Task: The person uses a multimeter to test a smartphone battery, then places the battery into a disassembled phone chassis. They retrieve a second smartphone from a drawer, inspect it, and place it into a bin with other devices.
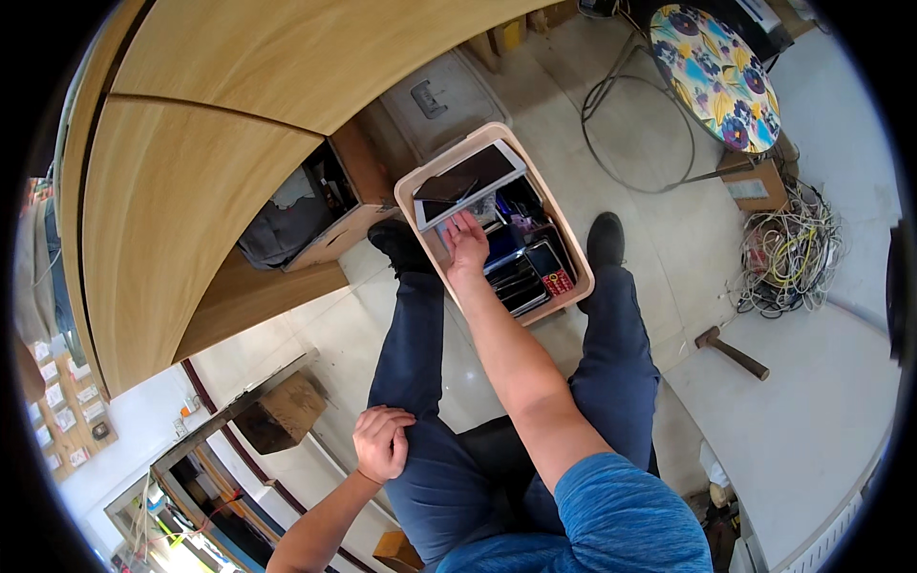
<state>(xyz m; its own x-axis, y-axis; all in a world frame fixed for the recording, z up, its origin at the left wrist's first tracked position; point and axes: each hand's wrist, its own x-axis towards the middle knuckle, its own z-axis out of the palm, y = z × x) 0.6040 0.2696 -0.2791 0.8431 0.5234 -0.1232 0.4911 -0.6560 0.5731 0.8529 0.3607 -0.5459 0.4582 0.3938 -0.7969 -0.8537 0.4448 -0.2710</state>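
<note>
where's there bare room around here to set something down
Bare patches: the floor between the right shoe and the tangled cables, and the white surface beside the hammer. Crowded: the bin, packed with phones and a tablet around the right hand.

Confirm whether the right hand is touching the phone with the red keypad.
Apart. The head view shows the right hand to the left of the phone with the red keypad, with dark devices visible in the gap between them.
</note>
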